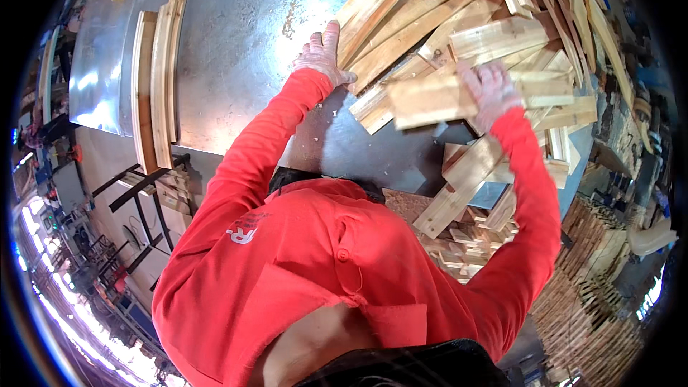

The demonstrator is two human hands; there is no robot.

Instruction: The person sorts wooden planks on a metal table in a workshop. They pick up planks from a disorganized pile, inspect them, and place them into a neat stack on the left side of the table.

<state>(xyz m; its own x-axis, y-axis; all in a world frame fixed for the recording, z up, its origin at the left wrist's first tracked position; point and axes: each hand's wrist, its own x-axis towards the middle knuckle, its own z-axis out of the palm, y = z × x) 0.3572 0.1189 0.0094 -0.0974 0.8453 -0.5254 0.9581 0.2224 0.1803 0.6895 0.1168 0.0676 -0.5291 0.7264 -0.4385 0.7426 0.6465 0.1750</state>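
Note:
My left hand (319,59), in a clear thin glove, rests at the near end of a long pale wooden board (383,0). Its fingers are stretched out and the thumb is spread against the wood. My right hand (491,93), gloved the same way, is closed over a short flat wooden board (430,99), which looks slightly smeared by motion. Under and around it lies a loose pile of wooden offcuts and strips, among them a wide short piece (499,38) just beyond my right hand. The underside of the right hand's grip is hidden.
A grey metal tabletop (236,50) carries the wood. Two long moulded strips (166,75) lie at its left, overhanging the near edge. Short pieces (459,197) jut over the front edge at right, above more wood below. Stacked boards (588,272) stand at lower right.

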